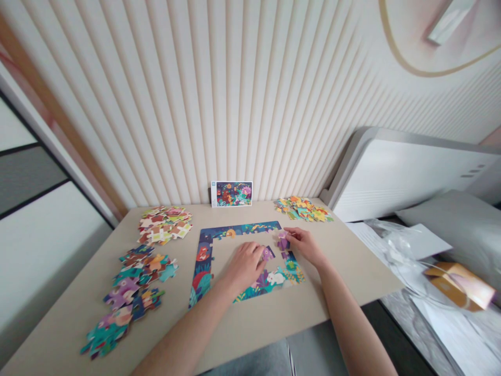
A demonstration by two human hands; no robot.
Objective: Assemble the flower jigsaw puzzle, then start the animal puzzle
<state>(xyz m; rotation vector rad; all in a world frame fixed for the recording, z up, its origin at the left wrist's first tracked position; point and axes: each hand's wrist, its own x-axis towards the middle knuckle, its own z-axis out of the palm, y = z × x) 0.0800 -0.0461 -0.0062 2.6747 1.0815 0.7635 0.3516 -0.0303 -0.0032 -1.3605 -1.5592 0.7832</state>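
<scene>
A partly joined jigsaw puzzle (pixel 203 251) lies on the table, its dark blue border forming a frame around bare tabletop. My left hand (pixel 245 262) is over the inside of this frame, with its fingers closed on a purple puzzle piece (pixel 268 254). At the frame's upper right side, my right hand (pixel 307 245) pinches another purple puzzle piece (pixel 282 241). A white rabbit (pixel 276 278) shows on joined pieces along the bottom. Part of the lower border is hidden by my left forearm.
Loose puzzle pieces lie in a red and green pile (pixel 166 224), a teal and purple spread (pixel 129 292) and a yellow pile (pixel 303 209). A picture card (pixel 232 194) stands against the ribbed wall. Beyond the table's right edge are a bed headboard (pixel 410 172) and an orange box (pixel 460 284).
</scene>
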